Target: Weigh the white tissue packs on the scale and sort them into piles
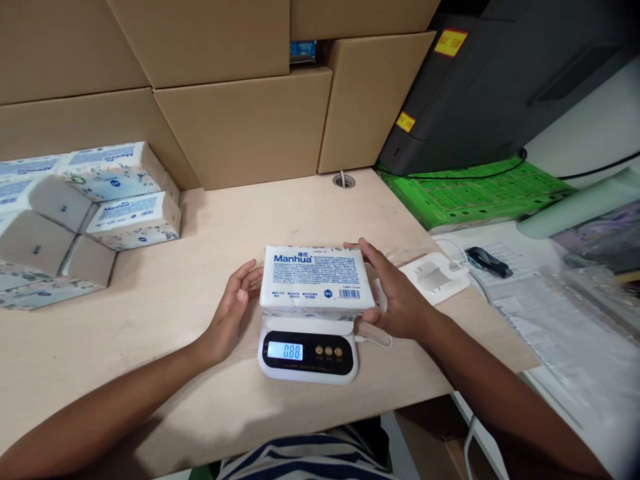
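Observation:
A white Manhua tissue pack (315, 277) lies flat on a small white digital scale (307, 353) on the wooden table; the lit display reads 0.88. My left hand (231, 308) presses its curled fingers against the pack's left end. My right hand (396, 293) cups the right end, fingers reaching along the far edge. Both hands hold the pack between them.
Several more tissue packs (75, 213) are stacked at the table's far left. Cardboard boxes (240, 127) line the back. On the right are a green mat (475, 193), a black machine (500, 87), a white charger stand (435, 277) and plastic bags (560, 320).

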{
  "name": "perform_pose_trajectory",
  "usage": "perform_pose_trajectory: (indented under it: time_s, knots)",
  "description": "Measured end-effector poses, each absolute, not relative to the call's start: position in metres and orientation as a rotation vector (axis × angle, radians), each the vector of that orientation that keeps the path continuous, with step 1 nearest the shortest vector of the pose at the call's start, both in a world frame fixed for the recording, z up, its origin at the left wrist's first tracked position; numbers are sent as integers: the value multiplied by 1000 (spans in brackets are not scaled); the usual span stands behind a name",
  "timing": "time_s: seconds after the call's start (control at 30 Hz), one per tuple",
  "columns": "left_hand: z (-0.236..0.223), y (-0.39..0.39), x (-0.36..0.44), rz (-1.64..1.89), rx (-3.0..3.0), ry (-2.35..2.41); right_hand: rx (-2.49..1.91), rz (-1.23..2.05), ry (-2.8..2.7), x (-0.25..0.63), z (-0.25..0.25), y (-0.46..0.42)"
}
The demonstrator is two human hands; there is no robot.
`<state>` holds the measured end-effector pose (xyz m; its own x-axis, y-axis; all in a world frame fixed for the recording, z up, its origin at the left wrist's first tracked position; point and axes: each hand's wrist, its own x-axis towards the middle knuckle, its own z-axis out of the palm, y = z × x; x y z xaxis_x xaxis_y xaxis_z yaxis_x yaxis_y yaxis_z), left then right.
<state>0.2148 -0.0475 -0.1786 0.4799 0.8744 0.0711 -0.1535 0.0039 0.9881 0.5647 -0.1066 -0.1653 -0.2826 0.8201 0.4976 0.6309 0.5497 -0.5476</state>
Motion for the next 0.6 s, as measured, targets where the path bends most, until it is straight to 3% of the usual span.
perform_pose_trajectory:
  time_s: [0.6]
  knots:
    - [-179, -44, 220, 975, 1268, 748, -1153, 348, -1801, 563, -162, -110]
